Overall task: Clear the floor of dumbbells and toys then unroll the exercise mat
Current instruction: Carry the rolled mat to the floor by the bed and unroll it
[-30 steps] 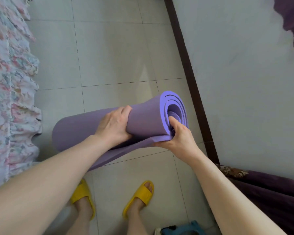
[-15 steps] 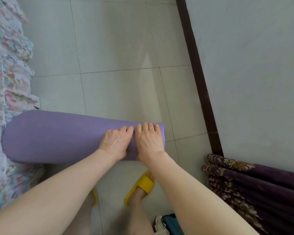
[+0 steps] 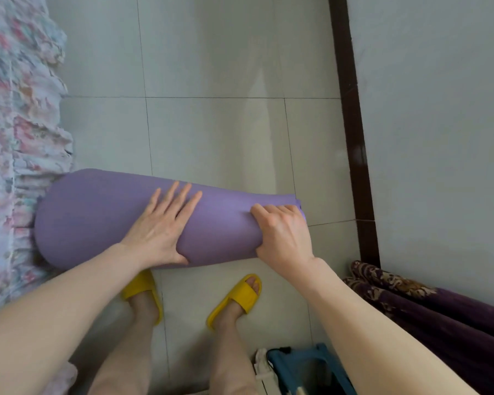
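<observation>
Purple exercise mat (image 3: 97, 218), rolled up, lies across the tiled floor (image 3: 211, 132). The left hand (image 3: 160, 229) rests flat on top, fingers spread wide. The right hand (image 3: 283, 232) curls around the roll's end. Just past the left fingers, the roll touches a flowery bed skirt (image 3: 20, 143). Yellow slippers (image 3: 237, 297) stand below both hands.

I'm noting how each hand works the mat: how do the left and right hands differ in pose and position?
The left hand lies flat, fingers spread, palm on the purple mat; the right hand is curled, fingers bent over the roll. The left hand sits near the roll's middle; the right hand is at its right end, nearer the dark baseboard. Both rest on the rolled mat on the tiled floor.
</observation>
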